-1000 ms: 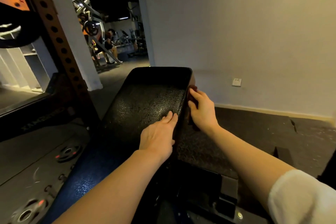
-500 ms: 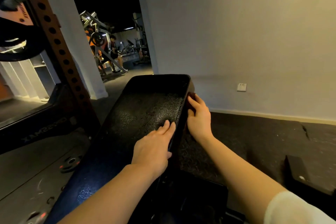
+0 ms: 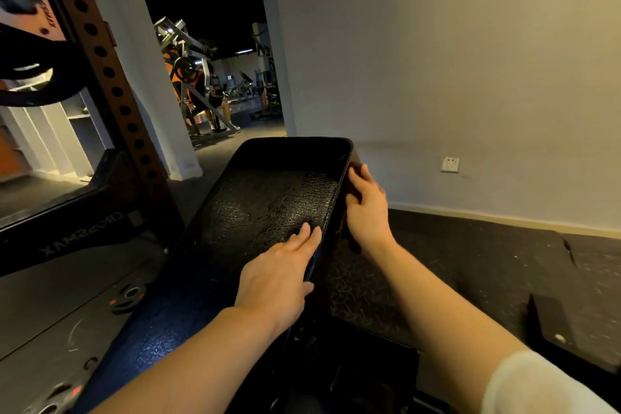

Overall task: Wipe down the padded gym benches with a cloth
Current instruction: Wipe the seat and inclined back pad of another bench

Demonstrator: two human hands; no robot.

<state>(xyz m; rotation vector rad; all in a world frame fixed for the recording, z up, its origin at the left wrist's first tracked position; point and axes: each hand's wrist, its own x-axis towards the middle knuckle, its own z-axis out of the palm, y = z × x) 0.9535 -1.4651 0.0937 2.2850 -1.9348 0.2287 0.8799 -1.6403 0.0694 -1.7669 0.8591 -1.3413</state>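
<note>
A black padded bench (image 3: 268, 205) with a cracked, textured cover slopes away from me in the middle of the view. My left hand (image 3: 279, 276) lies flat on the pad near its right edge, fingers straight. My right hand (image 3: 366, 208) presses against the pad's right side near the far corner, fingers mostly straight. A dark reddish scrap that may be the cloth (image 3: 346, 232) shows between that palm and the bench side; most of it is hidden.
An orange perforated rack upright (image 3: 111, 91) with a loaded barbell plate (image 3: 37, 77) stands at left. Weight plates (image 3: 129, 296) lie on the floor left of the bench. A white wall with a socket (image 3: 450, 165) is at right. A person sits at a far machine (image 3: 215, 101).
My right hand slid a little back along the bench's side, then toward the far corner again. My left hand stayed flat on the pad. The view tilted upward.
</note>
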